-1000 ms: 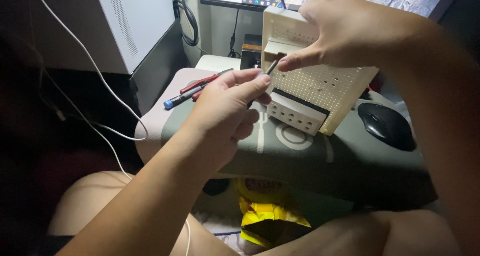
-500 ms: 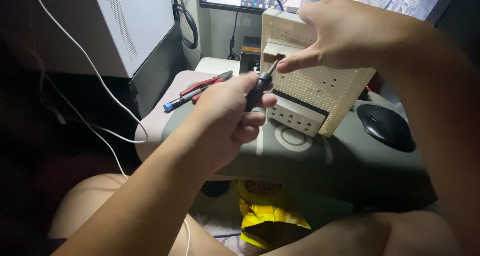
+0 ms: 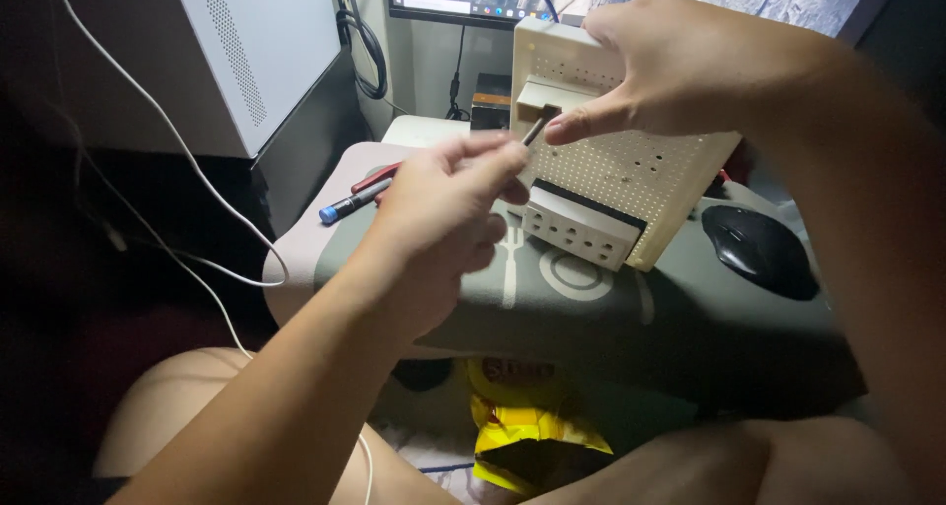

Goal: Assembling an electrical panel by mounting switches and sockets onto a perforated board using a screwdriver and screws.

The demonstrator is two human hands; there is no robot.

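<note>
A cream perforated plastic panel with a white socket block [image 3: 631, 185] stands tilted on a grey-green desk mat [image 3: 591, 308]. The right hand [image 3: 690, 67] grips the panel's top edge, forefinger stretched down across its face. The left hand [image 3: 443, 204], just left of the panel, pinches a thin dark screwdriver [image 3: 533, 131] whose tip touches the panel. A black computer mouse [image 3: 759, 251] lies right of the panel.

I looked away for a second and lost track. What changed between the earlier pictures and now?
The left hand rolled on the dark screwdriver: half a second ago its handle showed in the fingers, now the fingers cover it and only the shaft shows. The right hand still steadies the cream perforated box with a fingertip by the tool's tip. The box, black mouse and pens stayed put.
</note>
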